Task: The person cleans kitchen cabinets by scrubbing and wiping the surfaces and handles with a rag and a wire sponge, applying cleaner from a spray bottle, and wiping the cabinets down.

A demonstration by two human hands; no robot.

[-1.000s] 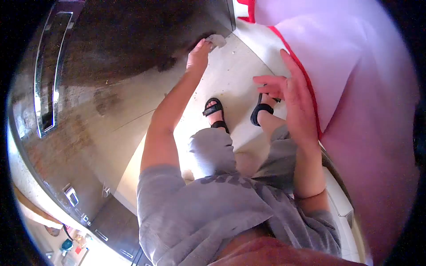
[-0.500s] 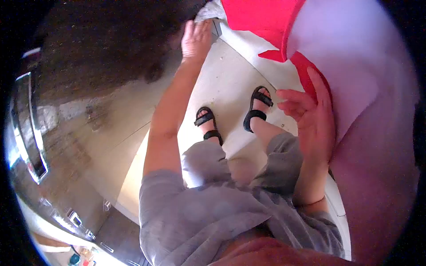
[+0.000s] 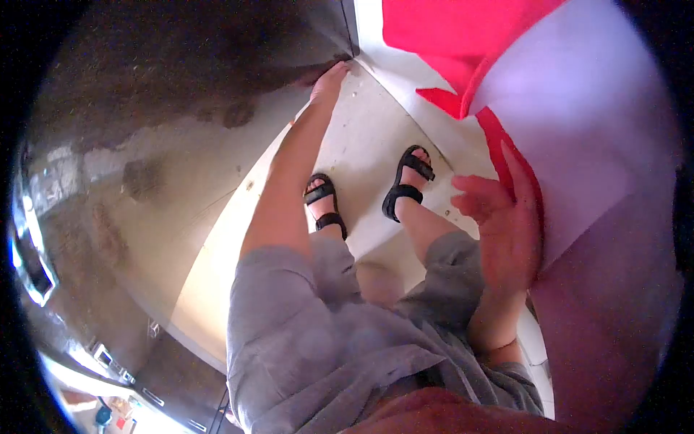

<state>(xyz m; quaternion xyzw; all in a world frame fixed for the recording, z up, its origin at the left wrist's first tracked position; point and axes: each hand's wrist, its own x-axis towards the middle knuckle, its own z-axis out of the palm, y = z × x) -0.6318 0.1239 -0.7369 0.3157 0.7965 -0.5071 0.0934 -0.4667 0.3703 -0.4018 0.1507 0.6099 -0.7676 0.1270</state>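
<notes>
My left hand [image 3: 331, 81] reaches to the far corner of a dark glossy cabinet panel [image 3: 181, 72], at its edge. Its fingers are small and partly hidden, so what they hold, if anything, cannot be made out. On the right, my right hand [image 3: 506, 224] is raised with fingers apart and nothing in it. Beside it hangs a large pale sheet [image 3: 593, 145] with a red border [image 3: 463, 43]. The sheet lies against or just behind the right hand; contact is unclear.
Below the hands is a light floor [image 3: 369, 123] with small specks, where my feet stand in black sandals [image 3: 405, 181]. A metal handle [image 3: 32, 260] shows at the left edge. Dark drawers [image 3: 173, 383] and small items [image 3: 105, 414] appear at the lower left.
The whitish cloth at my left hand is no longer visible. That hand first moved up, then slightly down. The right hand has shifted right and down, and more of the red border shows.
</notes>
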